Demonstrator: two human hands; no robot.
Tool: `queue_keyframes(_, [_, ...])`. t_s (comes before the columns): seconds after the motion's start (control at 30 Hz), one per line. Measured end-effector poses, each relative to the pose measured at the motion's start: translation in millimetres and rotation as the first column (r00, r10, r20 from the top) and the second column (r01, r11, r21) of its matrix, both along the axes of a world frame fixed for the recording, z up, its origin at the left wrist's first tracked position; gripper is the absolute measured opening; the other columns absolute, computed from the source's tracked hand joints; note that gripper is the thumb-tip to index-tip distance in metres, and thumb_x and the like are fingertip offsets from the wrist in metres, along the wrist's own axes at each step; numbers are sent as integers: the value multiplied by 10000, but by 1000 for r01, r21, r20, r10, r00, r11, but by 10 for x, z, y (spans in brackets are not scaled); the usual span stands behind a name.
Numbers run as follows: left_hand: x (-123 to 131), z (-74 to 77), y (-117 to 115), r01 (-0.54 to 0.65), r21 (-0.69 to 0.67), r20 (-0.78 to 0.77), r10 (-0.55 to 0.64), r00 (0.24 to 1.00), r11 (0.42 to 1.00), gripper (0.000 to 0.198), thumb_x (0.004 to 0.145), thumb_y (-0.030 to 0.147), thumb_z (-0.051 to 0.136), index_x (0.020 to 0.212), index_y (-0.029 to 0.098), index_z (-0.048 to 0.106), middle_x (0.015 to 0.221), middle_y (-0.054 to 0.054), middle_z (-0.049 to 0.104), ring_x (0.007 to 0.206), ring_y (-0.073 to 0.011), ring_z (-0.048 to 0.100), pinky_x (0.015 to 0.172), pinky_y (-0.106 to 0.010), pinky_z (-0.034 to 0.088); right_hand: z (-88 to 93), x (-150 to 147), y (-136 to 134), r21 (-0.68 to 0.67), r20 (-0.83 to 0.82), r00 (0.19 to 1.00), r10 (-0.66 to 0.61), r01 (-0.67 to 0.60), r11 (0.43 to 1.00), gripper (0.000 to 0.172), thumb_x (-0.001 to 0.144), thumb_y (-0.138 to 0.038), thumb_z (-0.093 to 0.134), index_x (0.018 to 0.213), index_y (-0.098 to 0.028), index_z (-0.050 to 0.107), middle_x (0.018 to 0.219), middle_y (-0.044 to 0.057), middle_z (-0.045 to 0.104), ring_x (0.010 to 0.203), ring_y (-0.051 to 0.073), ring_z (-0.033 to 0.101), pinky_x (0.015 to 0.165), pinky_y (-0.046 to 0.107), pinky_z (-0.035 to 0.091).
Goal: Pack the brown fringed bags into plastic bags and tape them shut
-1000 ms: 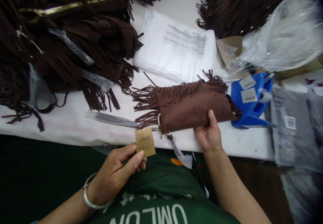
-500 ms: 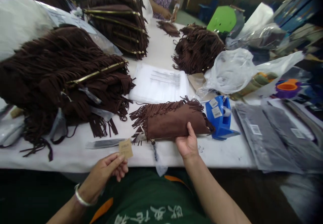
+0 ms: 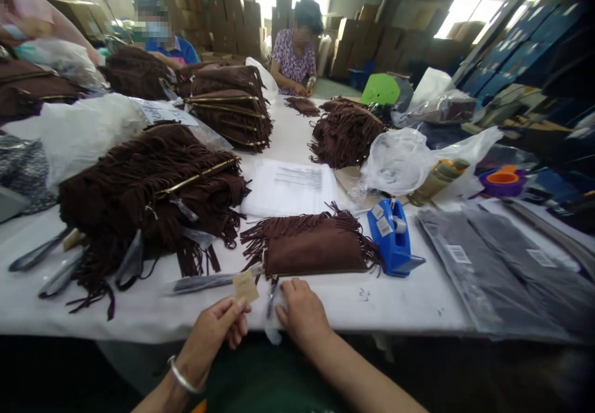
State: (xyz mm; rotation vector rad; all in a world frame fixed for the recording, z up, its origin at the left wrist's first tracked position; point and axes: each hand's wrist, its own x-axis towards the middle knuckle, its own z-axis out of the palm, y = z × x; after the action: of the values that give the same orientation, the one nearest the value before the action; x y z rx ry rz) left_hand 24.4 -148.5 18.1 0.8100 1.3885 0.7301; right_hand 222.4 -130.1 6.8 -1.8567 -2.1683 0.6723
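My left hand (image 3: 222, 323) pinches a small tan hang tag (image 3: 245, 286) between thumb and fingers, above the table's front edge. A brown fringed pouch (image 3: 316, 245) lies flat in front of me, its zip along the near side and its fringe at the far edge and both ends. At its near left corner hangs a zip pull in a clear plastic sleeve (image 3: 273, 323). My right hand (image 3: 302, 310) is curled at this sleeve, fingertips against it; the exact grip is partly hidden. Left of the pouch lies a thin plastic-wrapped strap (image 3: 204, 283).
A blue tape dispenser (image 3: 395, 239) stands right of the pouch, with grey bagged items (image 3: 446, 233) beyond. Behind the pouch is a stack of white plastic bags (image 3: 292, 193). Fringed brown bags (image 3: 153, 171) are heaped at left. A person (image 3: 294, 53) works across the table.
My right hand has let go of the pouch and moved left to the plastic-covered zip pull. The pouch now lies flat on the table. My left hand still holds the tag; the view has tilted up.
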Motion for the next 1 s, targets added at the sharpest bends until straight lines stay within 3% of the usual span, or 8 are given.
queue_keyframes(0.17, [196,-2,-144,34,-27,31,-33,999,999,491,700,639,617,741,152,578,472,23,561,381,-88,454,396,-193,344,45,155,111,2,11,999,33,-33,999,51,852,-235,579,882,-212,613,856,42,648,835,209,597,714,292,462])
queue_keyframes(0.3, [230,2,-131,-54,69,11,54,998,996,423,771,579,588,774,157,577,516,32,567,428,-87,468,425,-192,362,11,-57,91,151,-47,994,94,-86,985,293,804,-375,660,1034,-214,576,947,50,605,895,228,553,747,313,455])
queue_keyframes(0.47, [187,247,340,1,154,1,-1,1000,988,408,779,542,601,802,135,590,539,19,585,420,-90,481,427,-202,378,-101,-94,172,160,31,974,223,-225,961,37,817,-183,611,842,-209,608,909,35,571,873,195,522,741,284,434])
queue_keyframes(0.57, [163,352,712,44,256,-39,-35,999,966,453,823,571,516,867,127,589,681,-37,652,522,-121,567,514,-236,456,-75,160,212,201,0,980,198,-194,960,165,838,-87,549,869,-220,641,882,31,577,871,185,520,763,288,429])
queue_keyframes(0.67, [30,252,903,125,364,-180,-62,982,923,471,812,563,532,1020,144,586,851,-76,675,762,-198,633,746,-347,504,0,318,203,307,-75,967,245,-211,928,220,885,-119,512,1020,-236,640,968,46,606,948,194,531,843,322,432])
queue_keyframes(0.77, [-268,-31,828,333,456,-542,-38,839,825,404,757,456,640,1052,180,627,1030,-113,655,1031,-297,552,955,-465,373,-24,312,220,384,-37,949,312,-274,882,425,868,-215,584,1286,-227,506,1270,83,543,1222,254,421,1028,418,333])
queue_keyframes(0.9, [-684,-255,535,659,325,-906,24,422,679,256,810,350,574,982,179,657,1084,-138,640,1042,-340,519,931,-498,333,-202,270,365,355,79,958,276,-285,890,642,803,-246,686,1379,-217,403,1427,86,423,1304,277,344,1055,453,288])
queue_keyframes(1.0, [-713,-139,310,657,297,-897,-33,441,693,228,810,391,573,877,187,653,968,-118,653,937,-295,550,864,-416,384,-247,262,482,320,112,959,261,-284,904,536,804,-233,688,1304,-251,496,1370,74,493,1186,262,454,959,424,369])
